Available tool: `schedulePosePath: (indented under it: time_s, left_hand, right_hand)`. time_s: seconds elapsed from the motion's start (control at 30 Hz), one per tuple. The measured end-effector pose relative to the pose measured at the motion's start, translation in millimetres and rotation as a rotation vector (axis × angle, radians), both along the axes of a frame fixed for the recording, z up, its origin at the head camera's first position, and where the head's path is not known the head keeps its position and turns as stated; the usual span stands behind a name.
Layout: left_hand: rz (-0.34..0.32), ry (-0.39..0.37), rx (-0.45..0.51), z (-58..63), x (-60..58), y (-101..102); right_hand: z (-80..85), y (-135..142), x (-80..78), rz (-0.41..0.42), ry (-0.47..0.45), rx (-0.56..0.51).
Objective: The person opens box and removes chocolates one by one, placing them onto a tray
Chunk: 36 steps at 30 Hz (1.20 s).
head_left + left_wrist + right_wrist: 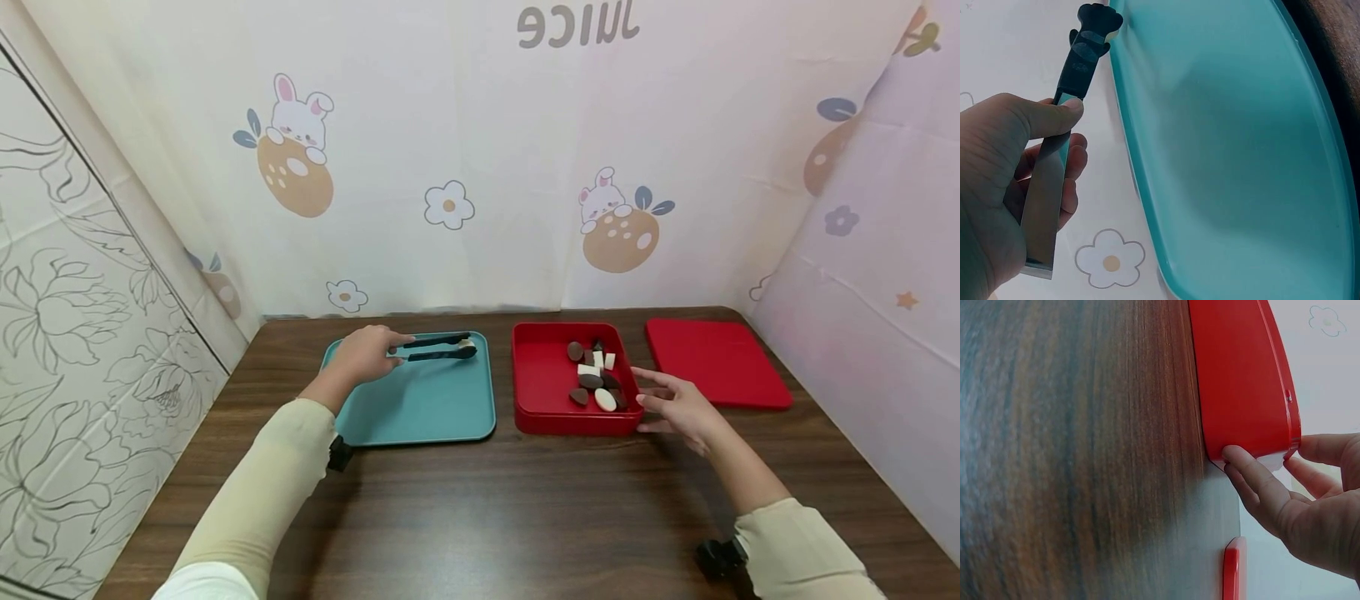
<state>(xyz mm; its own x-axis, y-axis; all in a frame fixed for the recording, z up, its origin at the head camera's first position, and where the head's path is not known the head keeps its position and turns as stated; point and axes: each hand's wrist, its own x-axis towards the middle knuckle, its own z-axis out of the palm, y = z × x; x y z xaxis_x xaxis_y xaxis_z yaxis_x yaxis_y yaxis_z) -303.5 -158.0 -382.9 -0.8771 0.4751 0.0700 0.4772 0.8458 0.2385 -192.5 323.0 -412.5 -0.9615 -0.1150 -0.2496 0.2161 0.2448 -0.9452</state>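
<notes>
My left hand (pixel 363 354) grips a pair of metal tongs (pixel 1047 194) with black paw-shaped tips, thumb on one arm and fingers on the other. Between the tips sits a small whitish piece (pixel 467 343), mostly hidden in the left wrist view. The tongs hover over the teal tray (pixel 420 412). With its fingers extended, my right hand (pixel 682 408) touches the right outer wall of a red box (pixel 1244 381). Inside that box, toward its right side, lie several brown pieces (pixel 591 381) and white pieces (pixel 605 400) that look like chocolates.
A flat red lid-like panel (pixel 716 362) lies to the right of the box. Everything stands on a dark wooden table (pixel 480 517). Patterned curtains (pixel 450 125) rise along the table's back edge and sides.
</notes>
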Motion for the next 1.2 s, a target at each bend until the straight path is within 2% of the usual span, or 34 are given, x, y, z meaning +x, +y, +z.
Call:
schedulePosePath:
  time_s: [0.43,0.8,1.03,1.2]
  left_hand:
    - [0.018,-0.07,0.008,0.7,-2.3,2.9]
    - [0.041,-0.096,0.096,2.0,-1.6,-6.7]
    - [0.062,-0.124,0.12,5.3,0.3,-11.1]
    - [0.032,-0.133,0.174,6.2,2.8,-12.3]
  right_hand:
    - [0.2,-0.1,-0.6,0.004,0.01,-0.001]
    - [0.1,0.0,0.3,0.009,0.017,0.004]
    - [1.0,-0.8,1.1,-0.003,0.003,0.005]
    - [1.0,-0.9,1.4,-0.004,-0.001,0.008]
